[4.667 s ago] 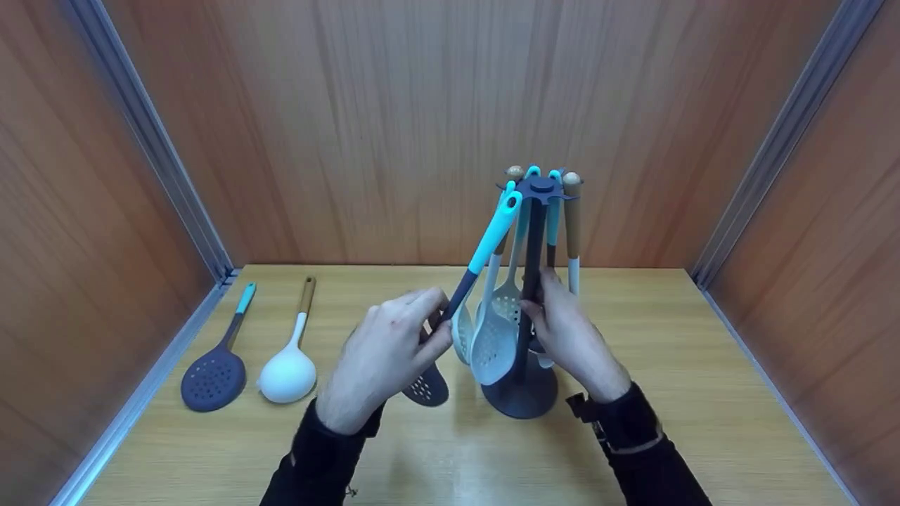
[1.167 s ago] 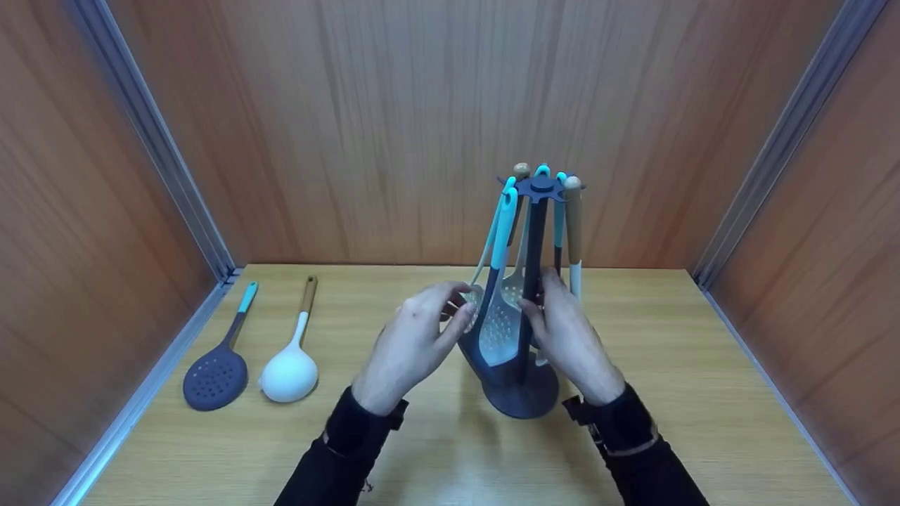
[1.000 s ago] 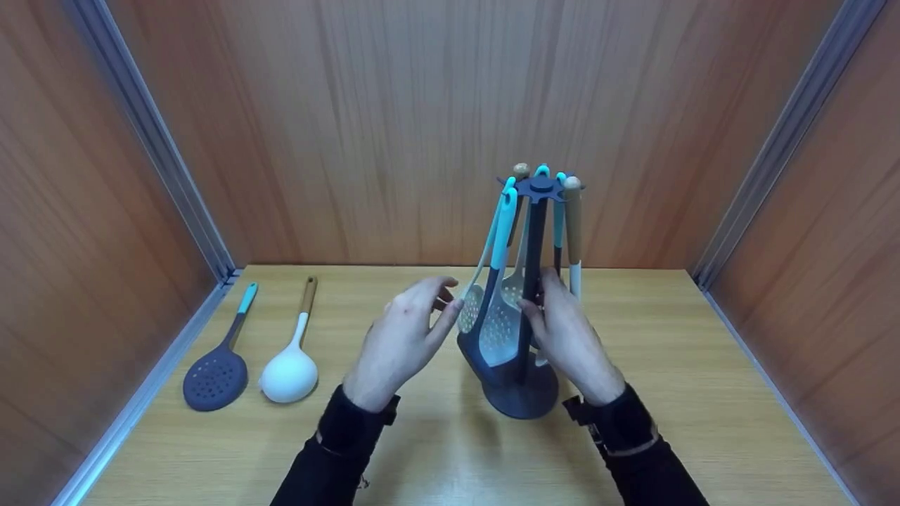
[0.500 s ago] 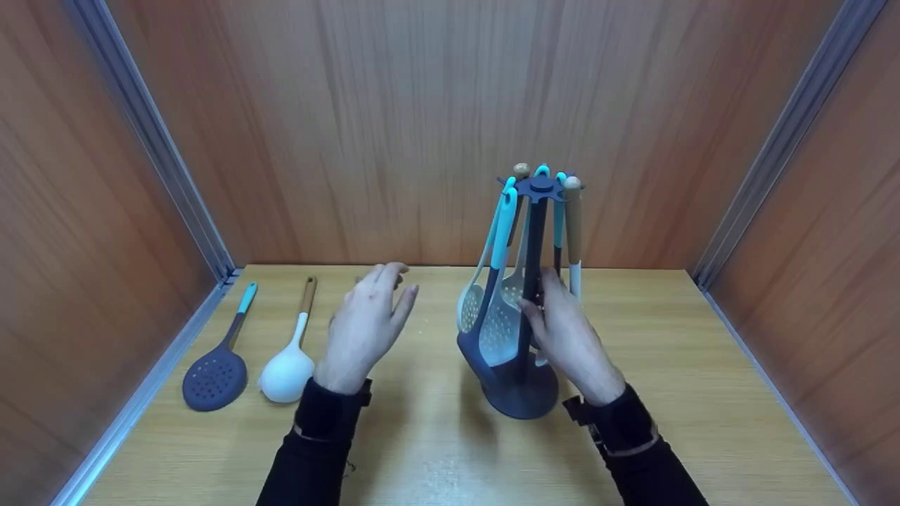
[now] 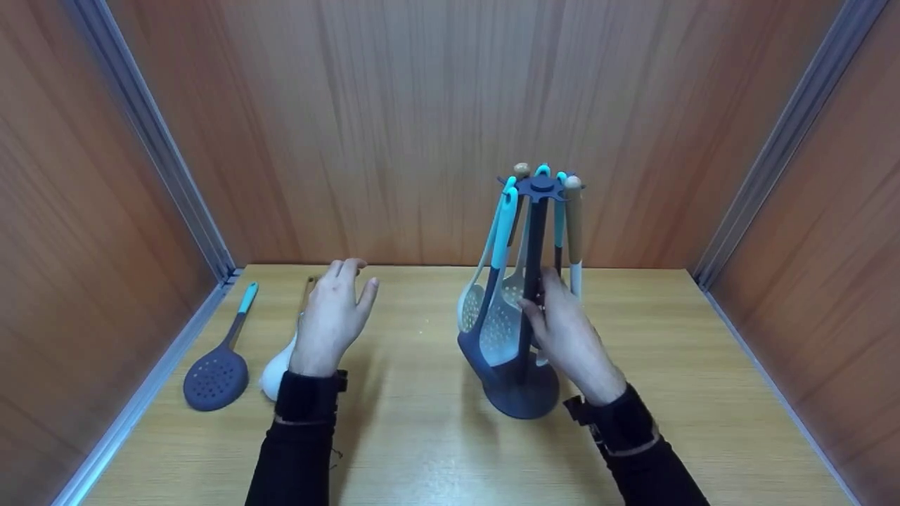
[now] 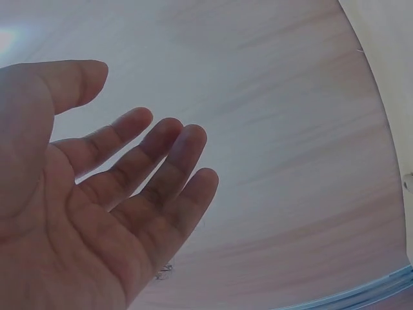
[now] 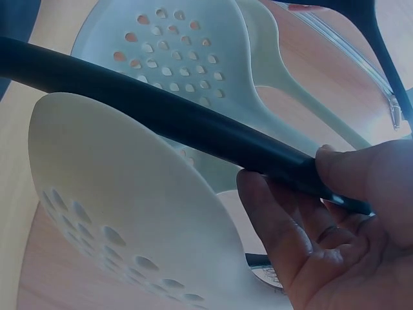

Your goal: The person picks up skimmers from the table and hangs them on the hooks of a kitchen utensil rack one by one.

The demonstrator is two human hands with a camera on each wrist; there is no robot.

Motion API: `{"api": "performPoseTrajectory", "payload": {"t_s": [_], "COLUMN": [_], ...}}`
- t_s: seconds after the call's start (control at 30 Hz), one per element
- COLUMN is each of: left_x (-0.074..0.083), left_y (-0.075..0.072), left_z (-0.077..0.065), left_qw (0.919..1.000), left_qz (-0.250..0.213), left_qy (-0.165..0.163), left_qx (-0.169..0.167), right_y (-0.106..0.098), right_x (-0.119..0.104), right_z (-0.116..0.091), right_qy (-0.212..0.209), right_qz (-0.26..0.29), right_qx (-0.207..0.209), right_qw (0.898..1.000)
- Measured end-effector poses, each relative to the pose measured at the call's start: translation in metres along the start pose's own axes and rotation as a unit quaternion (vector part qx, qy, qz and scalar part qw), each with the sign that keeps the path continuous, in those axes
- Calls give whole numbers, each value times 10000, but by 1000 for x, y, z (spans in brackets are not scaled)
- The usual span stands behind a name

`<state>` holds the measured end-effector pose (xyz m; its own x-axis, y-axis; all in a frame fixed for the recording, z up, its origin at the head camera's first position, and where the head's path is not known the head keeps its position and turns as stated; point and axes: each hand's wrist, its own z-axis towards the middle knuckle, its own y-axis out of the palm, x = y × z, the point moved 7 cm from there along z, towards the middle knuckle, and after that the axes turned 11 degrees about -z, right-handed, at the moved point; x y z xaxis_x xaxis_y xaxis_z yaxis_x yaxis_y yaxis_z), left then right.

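Observation:
My left hand (image 5: pixel 329 316) is held over the white ladle (image 5: pixel 275 369), hiding part of it. Its fingers are relaxed, and the left wrist view shows nothing in the palm. The ladle has a wooden handle end and lies with its rounded side up. With thumb and fingers my right hand (image 5: pixel 568 337) grips the dark post (image 7: pixel 168 119) of the utensil stand (image 5: pixel 524 397). From its top hang several utensils, among them a dark-headed one with a turquoise handle (image 5: pixel 503 225) at the front left. Pale perforated skimmers (image 7: pixel 116 174) hang close around the right hand.
A dark skimmer (image 5: pixel 216 379) with a turquoise handle tip lies at the far left of the wooden table (image 5: pixel 436 450). Wood-grain panels (image 5: pixel 394 126) with metal corner strips enclose the back and both sides.
The dark utensil, earlier in my left hand, now hangs on the stand, released. That hand has since moved left to above the ladle. My right hand has kept hold of the post.

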<state>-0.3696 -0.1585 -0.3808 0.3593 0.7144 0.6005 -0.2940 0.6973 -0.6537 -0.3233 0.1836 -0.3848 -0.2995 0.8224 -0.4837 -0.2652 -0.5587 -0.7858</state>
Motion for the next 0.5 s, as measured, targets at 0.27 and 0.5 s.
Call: {"api": "performPoseTrajectory", "payload": {"t_s": [0.27, 0.5], "left_x": [-22, -42], "left_y": [-2, -6], "left_z": [2, 0], "left_qw": [9983, 9953], "left_qz": [82, 70], "left_qy": [-512, -813], "left_qx": [-262, -531], "right_y": [-1, -2], "right_x": [-2, -3], "right_z": [-1, 0], "right_qy": [-155, -273], "right_qz": [-106, -137], "right_qx": [130, 216], "right_qw": [9997, 9993]}}
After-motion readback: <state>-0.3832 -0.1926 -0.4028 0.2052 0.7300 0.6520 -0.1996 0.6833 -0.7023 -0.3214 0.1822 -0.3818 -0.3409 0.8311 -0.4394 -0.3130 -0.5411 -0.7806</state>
